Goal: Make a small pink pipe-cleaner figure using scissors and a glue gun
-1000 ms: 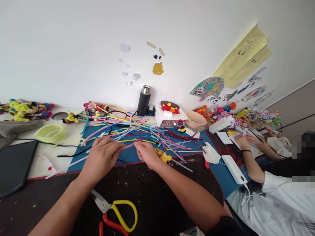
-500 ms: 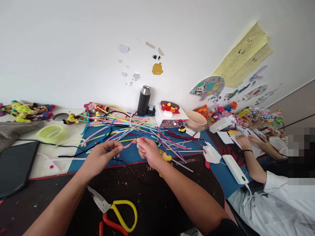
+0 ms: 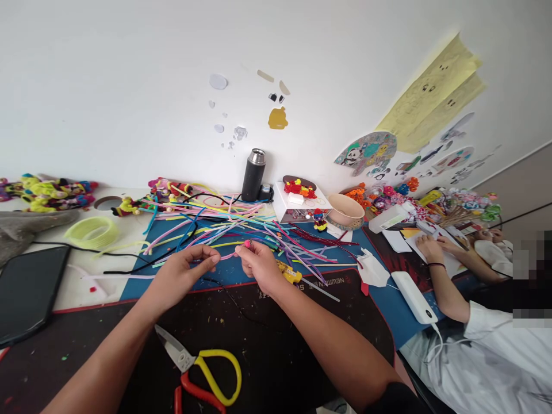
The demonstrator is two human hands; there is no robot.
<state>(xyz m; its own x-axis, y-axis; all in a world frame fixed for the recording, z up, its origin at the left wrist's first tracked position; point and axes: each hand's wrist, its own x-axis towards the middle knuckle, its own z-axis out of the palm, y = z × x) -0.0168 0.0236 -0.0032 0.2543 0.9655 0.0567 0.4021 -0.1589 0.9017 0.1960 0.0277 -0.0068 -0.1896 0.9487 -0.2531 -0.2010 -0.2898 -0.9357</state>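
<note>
A short pink pipe cleaner (image 3: pixel 228 256) stretches between my two hands, above the dark desk mat. My left hand (image 3: pixel 183 275) pinches its left end between thumb and fingertips. My right hand (image 3: pixel 262 268) is closed on the other end, and a small red-pink piece (image 3: pixel 248 244) shows at the top of those fingers. How that piece joins the pipe cleaner is hidden. Behind both hands lies a loose heap of coloured pipe cleaners (image 3: pixel 233 221). A yellow tool (image 3: pixel 290 272), partly covered, rests by my right wrist. Scissors (image 3: pixel 183 359) with one yellow and one red handle lie between my forearms.
A black phone (image 3: pixel 32 293) and a coil of yellow cord (image 3: pixel 92 232) are at left. A black flask (image 3: pixel 253 177), a white box (image 3: pixel 302 204) and a beige bowl (image 3: pixel 345 211) stand by the wall. At right are a white power bank (image 3: pixel 414 297) and another person's arm (image 3: pixel 448 293).
The view has shifted slightly. My hands keep hold of the pink pipe cleaner, and my right thumb has moved a little down and left along it.
</note>
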